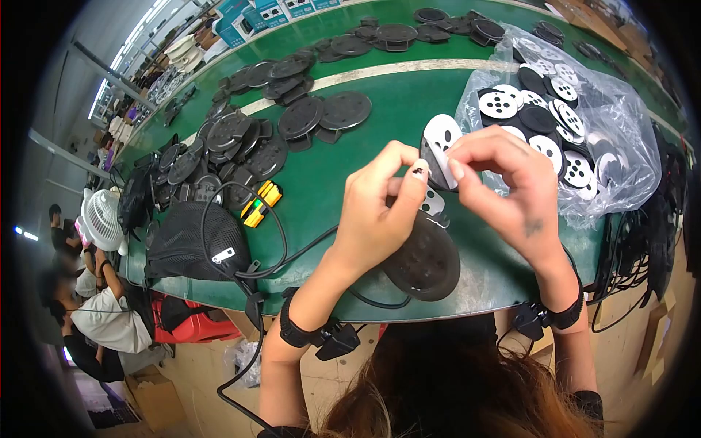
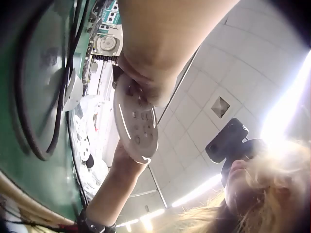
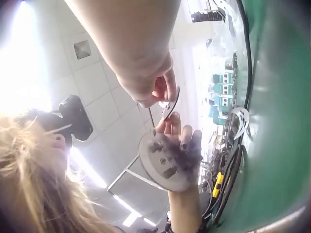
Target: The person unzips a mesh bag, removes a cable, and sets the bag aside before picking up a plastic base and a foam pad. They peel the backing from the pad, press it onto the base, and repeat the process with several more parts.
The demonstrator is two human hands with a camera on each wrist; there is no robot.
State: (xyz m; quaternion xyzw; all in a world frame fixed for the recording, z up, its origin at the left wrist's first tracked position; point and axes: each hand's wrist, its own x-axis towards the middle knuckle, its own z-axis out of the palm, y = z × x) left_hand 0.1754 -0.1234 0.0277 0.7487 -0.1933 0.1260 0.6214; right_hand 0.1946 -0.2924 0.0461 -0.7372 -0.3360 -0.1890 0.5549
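My right hand (image 1: 511,175) pinches the edge of a thin round pad (image 1: 442,133), white with dark holes on one face and dark on the other. A white layer stands apart from the dark face beside the right thumb. The fingertips of my left hand (image 1: 380,204) meet the pad from the other side. That left hand also holds a dark oval plate (image 1: 423,263), which hangs tilted below the fingers; its raised bumps and slots show in the left wrist view (image 2: 137,124). Between the hands, partly hidden by the plate, is a white piece with holes (image 1: 431,203).
A clear plastic bag (image 1: 628,139) of black and white pads lies to the right. Dark round plates (image 1: 347,109) are piled at left and back. A yellow tool (image 1: 261,204), a black mesh pouch (image 1: 193,244) and loose cables sit on the green table (image 1: 409,84).
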